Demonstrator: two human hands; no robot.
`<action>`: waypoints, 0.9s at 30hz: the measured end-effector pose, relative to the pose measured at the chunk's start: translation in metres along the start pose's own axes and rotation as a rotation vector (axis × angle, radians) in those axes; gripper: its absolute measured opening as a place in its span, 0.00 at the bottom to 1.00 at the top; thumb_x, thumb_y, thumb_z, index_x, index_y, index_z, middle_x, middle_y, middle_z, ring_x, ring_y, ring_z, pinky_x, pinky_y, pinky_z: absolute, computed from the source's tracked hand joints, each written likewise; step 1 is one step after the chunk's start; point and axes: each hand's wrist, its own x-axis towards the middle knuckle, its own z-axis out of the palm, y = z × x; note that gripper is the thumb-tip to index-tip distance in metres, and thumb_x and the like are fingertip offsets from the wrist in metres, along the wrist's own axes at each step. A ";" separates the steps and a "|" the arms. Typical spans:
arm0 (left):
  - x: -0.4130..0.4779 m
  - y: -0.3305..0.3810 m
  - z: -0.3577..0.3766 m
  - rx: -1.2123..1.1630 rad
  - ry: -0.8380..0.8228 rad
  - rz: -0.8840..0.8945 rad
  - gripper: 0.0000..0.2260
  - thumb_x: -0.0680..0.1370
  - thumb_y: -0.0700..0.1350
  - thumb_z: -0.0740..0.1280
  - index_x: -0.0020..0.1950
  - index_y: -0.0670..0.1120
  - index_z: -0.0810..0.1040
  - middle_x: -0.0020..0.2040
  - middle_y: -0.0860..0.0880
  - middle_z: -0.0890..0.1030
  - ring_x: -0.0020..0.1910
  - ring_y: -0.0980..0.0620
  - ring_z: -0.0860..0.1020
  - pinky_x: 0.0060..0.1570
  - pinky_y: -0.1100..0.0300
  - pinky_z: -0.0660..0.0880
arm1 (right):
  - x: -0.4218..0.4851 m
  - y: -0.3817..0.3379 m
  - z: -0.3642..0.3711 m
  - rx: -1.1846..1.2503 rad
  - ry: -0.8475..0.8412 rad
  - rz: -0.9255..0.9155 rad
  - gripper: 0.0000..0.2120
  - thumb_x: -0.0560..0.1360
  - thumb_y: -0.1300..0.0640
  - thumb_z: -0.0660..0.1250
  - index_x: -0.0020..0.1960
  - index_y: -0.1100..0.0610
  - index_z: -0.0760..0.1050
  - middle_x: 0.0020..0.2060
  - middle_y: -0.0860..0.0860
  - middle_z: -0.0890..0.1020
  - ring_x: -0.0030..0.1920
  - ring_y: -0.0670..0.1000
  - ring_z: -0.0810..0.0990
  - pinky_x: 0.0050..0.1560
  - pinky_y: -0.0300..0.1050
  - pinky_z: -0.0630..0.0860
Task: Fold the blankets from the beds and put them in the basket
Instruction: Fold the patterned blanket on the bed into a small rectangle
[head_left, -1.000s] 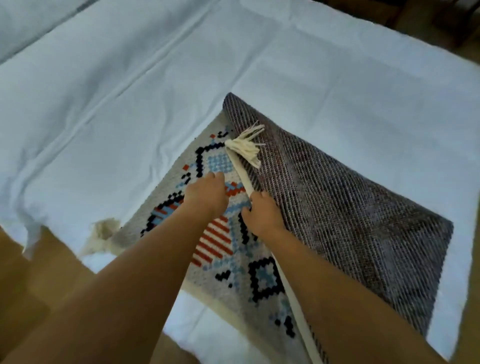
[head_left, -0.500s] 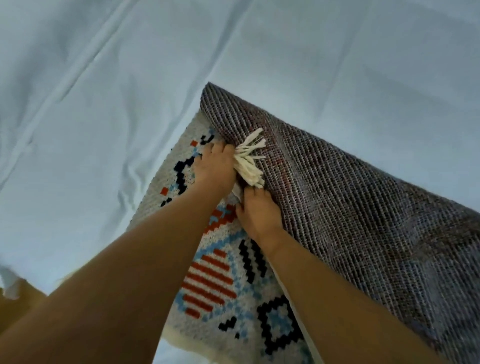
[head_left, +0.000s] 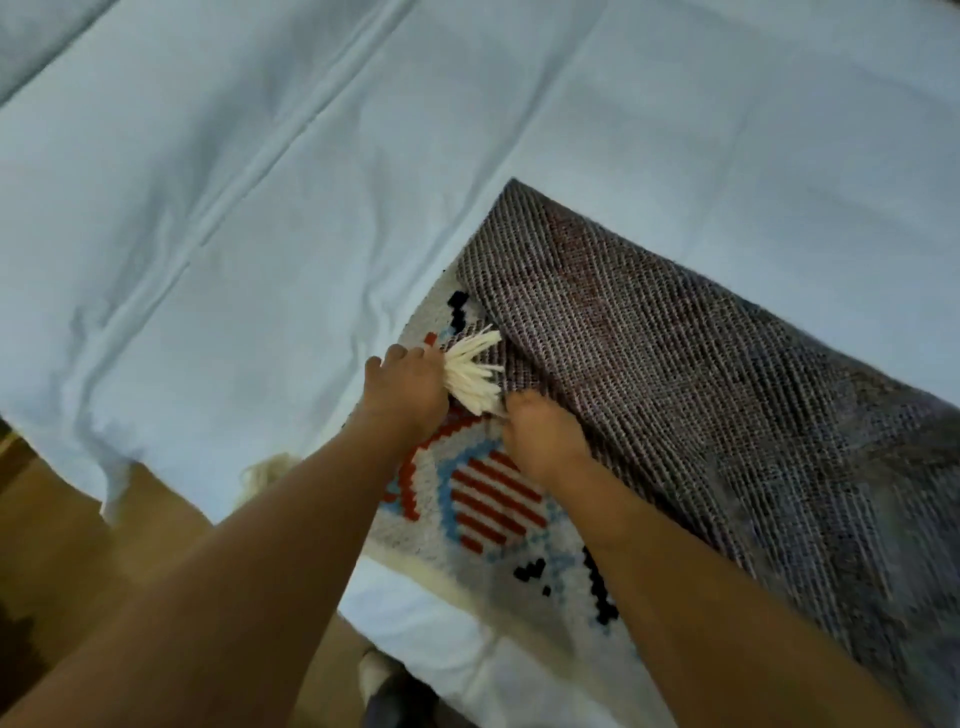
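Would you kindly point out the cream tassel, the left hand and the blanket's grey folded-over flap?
cream tassel (head_left: 474, 375), head view, middle of its fanned strands.
left hand (head_left: 408, 394), head view, back of the hand.
grey folded-over flap (head_left: 675, 374), head view, its woven underside.

One blanket (head_left: 675, 389), one bedsheet (head_left: 260, 208), two hands (head_left: 408, 397) (head_left: 543, 441).

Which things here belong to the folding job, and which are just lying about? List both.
Job in hand: patterned blanket, cream tassel, left hand, right hand.
Just lying about: pale bed sheet, wooden floor.
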 end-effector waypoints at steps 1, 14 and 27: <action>-0.015 -0.013 0.006 0.013 -0.025 -0.005 0.13 0.76 0.43 0.57 0.59 0.43 0.70 0.58 0.43 0.76 0.59 0.42 0.70 0.56 0.48 0.65 | -0.007 -0.013 0.007 -0.012 -0.024 -0.003 0.10 0.78 0.61 0.56 0.56 0.63 0.71 0.56 0.59 0.75 0.54 0.58 0.76 0.49 0.47 0.72; -0.166 -0.157 0.096 0.133 -0.154 -0.009 0.15 0.76 0.44 0.56 0.62 0.44 0.68 0.60 0.46 0.73 0.61 0.44 0.69 0.61 0.46 0.63 | -0.075 -0.146 0.125 -0.115 -0.132 -0.048 0.12 0.77 0.59 0.55 0.58 0.61 0.69 0.57 0.59 0.75 0.54 0.60 0.76 0.50 0.50 0.72; -0.148 -0.165 0.108 -0.029 -0.016 0.015 0.28 0.71 0.42 0.63 0.71 0.45 0.60 0.71 0.44 0.63 0.71 0.42 0.58 0.69 0.44 0.55 | -0.081 -0.156 0.135 -0.025 -0.055 0.048 0.13 0.77 0.59 0.56 0.58 0.62 0.70 0.57 0.58 0.74 0.55 0.58 0.74 0.51 0.47 0.70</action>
